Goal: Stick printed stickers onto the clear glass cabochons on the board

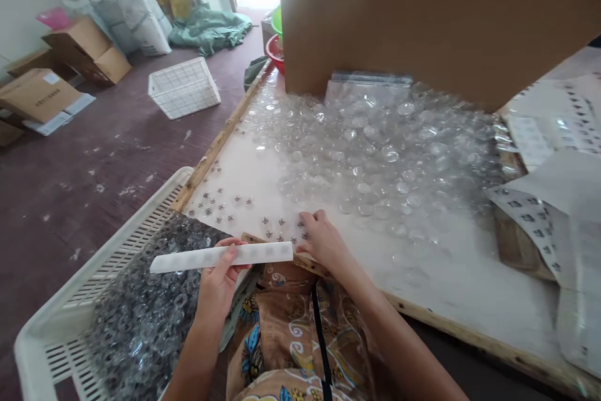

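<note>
Two hands work at the near edge of a white table [460,301] with a wooden rim. Far beyond both hands a big cardboard box [422,13] stands on the table. In front of the box, ahead of the right hand [323,241], a wide heap of clear glass domes [375,151] spreads over the board. Left of and below the left hand [218,285] sits a white slatted basket [94,269], filled with a mass of dark-backed domes [141,319]. Well to the right of the right hand lie paper sheets [539,213] printed with rows of small dark squares.

The left hand is clamped on a long white strip [220,257]. Its thumb lies over the front and its fingers are behind, gripping the strip nearer its right half. The strip is held level above the basket's edge, and its right end comes just beside the right hand.

The right hand rests palm down on the table's near rim, its fingers close together and bent, their tips on the board. Whether they pinch anything cannot be told.

Scattered small pieces [220,204] with dark centres lie flat on the board, from under the right fingertips out to the area ahead of the left hand.
</note>
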Motion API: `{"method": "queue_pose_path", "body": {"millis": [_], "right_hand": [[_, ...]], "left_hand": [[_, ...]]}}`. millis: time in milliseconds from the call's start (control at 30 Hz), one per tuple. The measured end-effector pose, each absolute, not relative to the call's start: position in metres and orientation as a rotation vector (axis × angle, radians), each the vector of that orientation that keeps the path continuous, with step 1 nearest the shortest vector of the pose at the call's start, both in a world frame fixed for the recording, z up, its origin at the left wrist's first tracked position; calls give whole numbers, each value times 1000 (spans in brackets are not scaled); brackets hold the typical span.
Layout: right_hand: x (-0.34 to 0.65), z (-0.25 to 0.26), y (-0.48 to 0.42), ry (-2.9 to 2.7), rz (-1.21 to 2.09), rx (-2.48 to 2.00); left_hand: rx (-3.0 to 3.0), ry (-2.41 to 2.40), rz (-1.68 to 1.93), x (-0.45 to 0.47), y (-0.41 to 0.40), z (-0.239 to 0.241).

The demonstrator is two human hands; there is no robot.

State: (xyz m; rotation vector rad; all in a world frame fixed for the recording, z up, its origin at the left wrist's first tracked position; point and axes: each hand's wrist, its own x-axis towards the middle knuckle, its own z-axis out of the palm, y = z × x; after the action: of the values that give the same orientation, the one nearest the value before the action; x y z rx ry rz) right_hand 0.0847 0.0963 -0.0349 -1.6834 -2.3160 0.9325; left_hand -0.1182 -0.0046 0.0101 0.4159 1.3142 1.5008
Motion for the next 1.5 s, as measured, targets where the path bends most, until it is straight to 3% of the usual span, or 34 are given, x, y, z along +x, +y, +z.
{"method": "queue_pose_path", "body": {"millis": [300,467,567,633,767,1000,1367,1500], "right_hand": [[-57,-21,123,-2493,1011,-1005],[-11,-31,139,-2415,733,-1100],[36,-47,156,-2485,395,-1168],[67,-58,166,-2525,378,-1161],[115,-62,184,-2287,625,-1327],[150,-17,218,-2107,846,-1580],[160,6,206,-2108,1718,-1521],[168,8,202,-2081,1574,-1654]], "left_hand": [[439,1421,1675,-143,-29,36],[437,1390,1637,-139,-34,33],[431,1316,1555,-126,-33,28],[439,1264,1509,-117,-31,26],[443,1217,1451,-105,-25,21],[441,1191,1357,-96,-13,16],[564,1272,1241,-93,2,-7],[553,1287,1266,-92,5,-6]]}}
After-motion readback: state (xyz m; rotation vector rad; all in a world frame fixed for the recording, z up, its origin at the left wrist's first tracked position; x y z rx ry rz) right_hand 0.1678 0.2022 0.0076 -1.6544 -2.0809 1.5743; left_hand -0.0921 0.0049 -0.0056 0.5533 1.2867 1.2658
